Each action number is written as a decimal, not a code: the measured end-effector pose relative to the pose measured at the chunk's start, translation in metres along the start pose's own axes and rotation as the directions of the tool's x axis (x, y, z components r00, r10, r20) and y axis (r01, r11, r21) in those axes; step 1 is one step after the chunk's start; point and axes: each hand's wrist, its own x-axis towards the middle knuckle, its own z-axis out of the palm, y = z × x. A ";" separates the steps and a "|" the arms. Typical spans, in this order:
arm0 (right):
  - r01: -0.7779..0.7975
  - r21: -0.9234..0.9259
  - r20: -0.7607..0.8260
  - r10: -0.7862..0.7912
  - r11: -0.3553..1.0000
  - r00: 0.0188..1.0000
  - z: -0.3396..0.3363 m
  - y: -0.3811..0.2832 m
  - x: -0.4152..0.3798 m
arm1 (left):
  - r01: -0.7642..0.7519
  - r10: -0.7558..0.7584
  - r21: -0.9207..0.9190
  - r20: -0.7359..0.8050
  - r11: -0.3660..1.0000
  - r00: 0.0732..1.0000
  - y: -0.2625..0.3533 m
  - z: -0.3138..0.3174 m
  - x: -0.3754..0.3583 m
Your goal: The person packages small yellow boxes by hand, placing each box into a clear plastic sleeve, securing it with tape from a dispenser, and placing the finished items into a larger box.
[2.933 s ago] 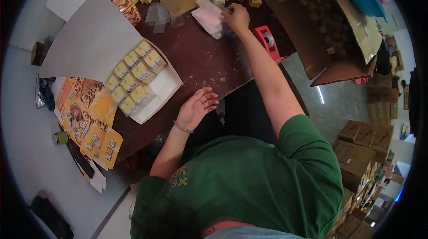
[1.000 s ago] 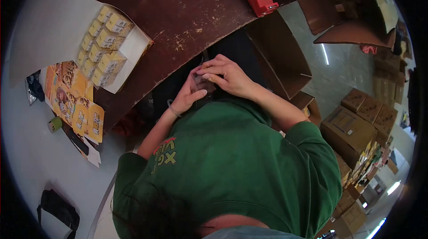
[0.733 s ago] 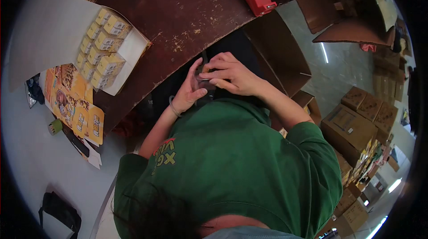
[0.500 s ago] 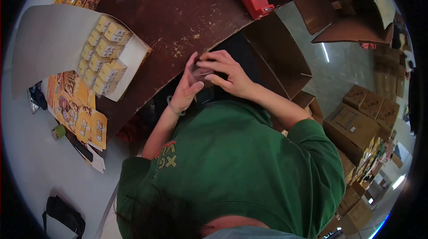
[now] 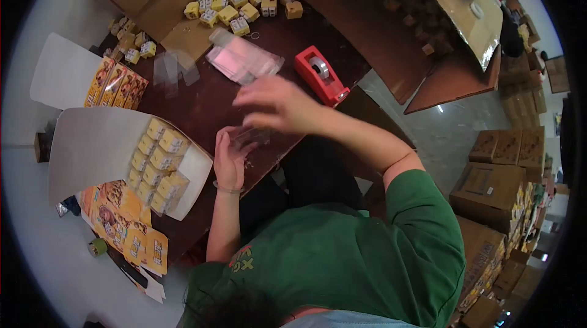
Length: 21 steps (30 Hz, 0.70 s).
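Observation:
My left hand [image 5: 230,160] holds a thin clear plastic piece [image 5: 257,136] between thumb and fingers, over the dark red table [image 5: 195,99]. Above and to the right of it, my right hand [image 5: 275,105] is blurred by motion, its fingers partly spread, close to the plastic; whether it grips anything is unclear. Just beyond it lies a pile of flat clear plastic sleeves [image 5: 241,59]. A red tape dispenser [image 5: 321,77] stands to the right of the sleeves. On the left, an open white box [image 5: 192,187] holds rows of small yellow-and-white boxes [image 5: 160,160].
Many small yellow cubes [image 5: 229,7] lie at the back of the table. Orange printed boxes [image 5: 116,86] and flat orange cartons [image 5: 125,224] are at the left. A large open cardboard box [image 5: 391,53] stands at the right, with stacked cartons [image 5: 486,190] beyond.
The view has shifted to show more of the table's back. My right hand has moved away from my left hand, toward the sleeves. My left hand still holds the clear plastic.

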 end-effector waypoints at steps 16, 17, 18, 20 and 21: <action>-0.616 -0.506 -0.179 0.625 0.604 0.760 -0.106 0.252 0.079 | 0.302 -0.302 0.026 0.146 0.953 0.942 0.001 0.011 0.014; -0.599 -0.483 -0.141 0.619 0.638 0.773 -0.103 0.218 0.075 | 0.277 -0.280 0.041 0.135 0.960 0.950 0.003 0.010 0.016; -0.522 -0.410 -0.075 0.543 0.748 0.837 -0.096 0.180 0.068 | 0.228 -0.232 0.039 0.181 0.973 0.956 0.001 0.008 0.019; -0.420 -0.150 0.086 0.435 0.895 0.896 -0.075 0.091 0.047 | 0.224 -0.231 0.059 0.208 0.973 0.950 0.002 0.014 0.026; -0.256 -0.105 0.096 0.266 0.961 0.959 -0.057 0.063 0.033 | 0.173 -0.186 0.071 0.270 0.982 0.945 -0.001 0.017 0.029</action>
